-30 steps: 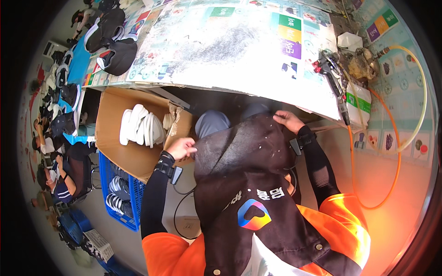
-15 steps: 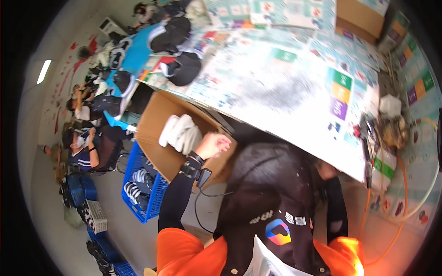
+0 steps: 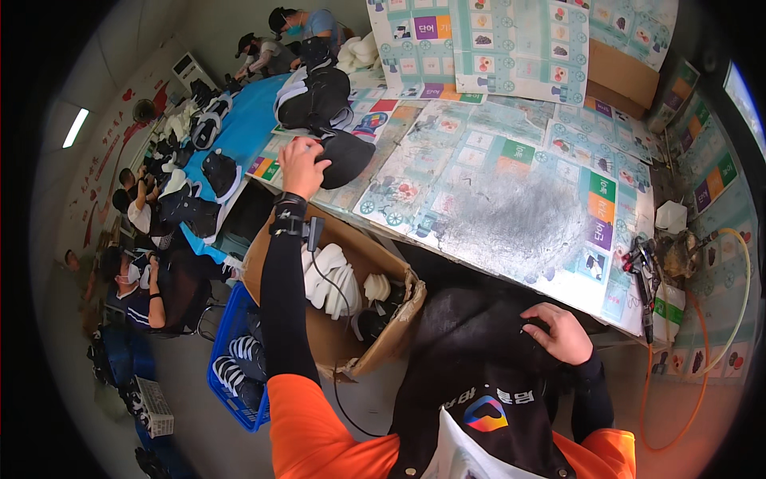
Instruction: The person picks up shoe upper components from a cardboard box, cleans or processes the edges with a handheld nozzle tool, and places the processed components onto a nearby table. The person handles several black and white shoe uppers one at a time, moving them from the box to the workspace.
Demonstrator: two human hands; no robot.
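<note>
My left hand (image 3: pixel 303 166) reaches to the far left edge of the worktable, its fingers spread at the near side of a black shoe (image 3: pixel 349 160). Whether the fingertips touch it I cannot tell. Behind that shoe lies another black shoe (image 3: pixel 323 97) with a pale edge. My right hand (image 3: pixel 561 334) is low over my dark apron (image 3: pixel 471 319), just off the table's front edge. Its fingers bend loosely, thumb apart from them, and nothing shows in it.
The worktable (image 3: pixel 399 209) is covered with printed sheets and grey smudges. Under its left side, a cardboard box (image 3: pixel 323 359) holds white shoe-shaped pieces (image 3: pixel 331 279). A blue basket (image 3: pixel 219 399) of striped shoes stands beside it. Hoses (image 3: pixel 692 431) hang at the right. Several people work at the far left.
My left hand has moved from above the cardboard box up and forward to the black shoe. My right hand has come out from beside the table edge to over the apron. The view has shifted.
</note>
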